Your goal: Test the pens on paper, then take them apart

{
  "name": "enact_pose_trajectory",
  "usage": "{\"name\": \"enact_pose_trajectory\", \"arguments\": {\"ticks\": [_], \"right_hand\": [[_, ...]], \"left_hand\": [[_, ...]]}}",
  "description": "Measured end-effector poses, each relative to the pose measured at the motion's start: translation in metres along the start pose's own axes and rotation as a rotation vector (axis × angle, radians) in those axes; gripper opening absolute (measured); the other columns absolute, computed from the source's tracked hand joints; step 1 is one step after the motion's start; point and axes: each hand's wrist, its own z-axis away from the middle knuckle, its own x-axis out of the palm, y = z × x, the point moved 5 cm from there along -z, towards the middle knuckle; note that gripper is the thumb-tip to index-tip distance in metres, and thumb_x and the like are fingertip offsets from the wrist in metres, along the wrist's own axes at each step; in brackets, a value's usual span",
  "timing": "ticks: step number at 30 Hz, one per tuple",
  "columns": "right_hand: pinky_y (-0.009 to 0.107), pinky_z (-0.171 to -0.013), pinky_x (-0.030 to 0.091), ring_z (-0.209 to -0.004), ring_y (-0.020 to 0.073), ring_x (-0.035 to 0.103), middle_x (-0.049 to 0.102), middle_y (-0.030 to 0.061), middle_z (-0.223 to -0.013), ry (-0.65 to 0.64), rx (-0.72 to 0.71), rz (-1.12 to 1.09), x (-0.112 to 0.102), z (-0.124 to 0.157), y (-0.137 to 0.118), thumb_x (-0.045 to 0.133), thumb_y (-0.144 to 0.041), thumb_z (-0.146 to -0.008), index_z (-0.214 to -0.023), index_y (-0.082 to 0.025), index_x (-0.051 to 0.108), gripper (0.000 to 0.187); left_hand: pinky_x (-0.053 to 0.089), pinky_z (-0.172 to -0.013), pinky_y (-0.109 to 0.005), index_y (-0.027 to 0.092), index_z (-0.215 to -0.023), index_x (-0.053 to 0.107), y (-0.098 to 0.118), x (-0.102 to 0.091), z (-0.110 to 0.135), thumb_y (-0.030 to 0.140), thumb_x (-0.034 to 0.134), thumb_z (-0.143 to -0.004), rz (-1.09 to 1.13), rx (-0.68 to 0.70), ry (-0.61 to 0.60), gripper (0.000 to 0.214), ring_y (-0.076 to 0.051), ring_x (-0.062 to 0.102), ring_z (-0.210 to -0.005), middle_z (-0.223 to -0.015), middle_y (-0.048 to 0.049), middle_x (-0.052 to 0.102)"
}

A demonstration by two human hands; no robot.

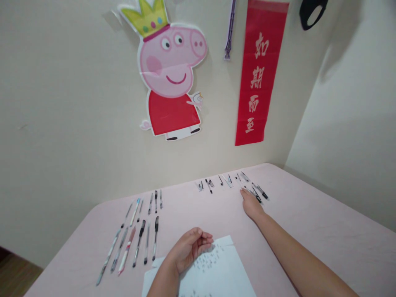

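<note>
My left hand (189,247) rests on a white sheet of paper (216,272) with small scribbles, its fingers loosely curled inward with nothing visible in them. My right hand (251,205) is stretched out over the pink table (309,222) to the far right group of pens and pen caps (256,192), fingertips touching them. Whether its fingers grip one is hidden. A row of several pens (136,243) lies in parallel left of the paper.
More small pen parts and caps (213,183) lie along the table's back edge by the wall. A cartoon pig cutout (171,78) and a red banner (260,74) hang on the wall. The table's left edge drops to a wooden floor (12,272).
</note>
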Motion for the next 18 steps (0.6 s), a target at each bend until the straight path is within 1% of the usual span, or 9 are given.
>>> {"name": "enact_pose_trajectory", "arguments": {"ticks": [4,7,12,18], "right_hand": [[0.038,-0.106,0.033,-0.125,0.0233,0.043,0.048,0.0159,-0.134,0.001,-0.006,-0.007,0.000,0.001,0.000,0.037,0.005,-0.070,-0.127,-0.007,0.051,0.059],[0.037,-0.106,0.033,-0.125,0.0227,0.043,0.047,0.0158,-0.135,0.000,-0.007,0.007,-0.003,0.002,-0.003,0.036,0.004,-0.071,-0.126,-0.006,0.051,0.058],[0.037,-0.105,0.034,-0.121,0.0248,0.046,0.049,0.0191,-0.132,0.008,-0.030,0.056,-0.010,0.004,-0.010,0.036,0.000,-0.075,-0.122,-0.003,0.055,0.051],[0.036,-0.102,0.035,-0.115,0.0258,0.050,0.053,0.0191,-0.127,0.025,-0.069,0.139,-0.014,0.005,-0.013,0.039,-0.007,-0.079,-0.118,-0.004,0.058,0.043]], "left_hand": [[0.053,-0.074,-0.023,0.007,-0.079,0.063,0.000,0.001,0.001,0.030,0.061,-0.082,-0.010,-0.010,-0.009,0.023,-0.015,0.067,-0.079,-0.087,-0.0142,0.068],[0.053,-0.075,-0.023,0.007,-0.080,0.063,0.001,0.001,0.001,0.030,0.061,-0.082,-0.005,-0.001,-0.029,0.024,-0.015,0.066,-0.078,-0.086,-0.0138,0.068],[0.053,-0.075,-0.024,0.006,-0.080,0.064,0.000,0.001,0.002,0.030,0.059,-0.083,-0.003,-0.004,-0.019,0.024,-0.014,0.065,-0.078,-0.084,-0.0134,0.068],[0.053,-0.075,-0.023,0.007,-0.079,0.065,0.000,0.003,0.004,0.030,0.058,-0.084,-0.012,0.016,-0.012,0.025,-0.014,0.065,-0.079,-0.083,-0.0127,0.067]]}}
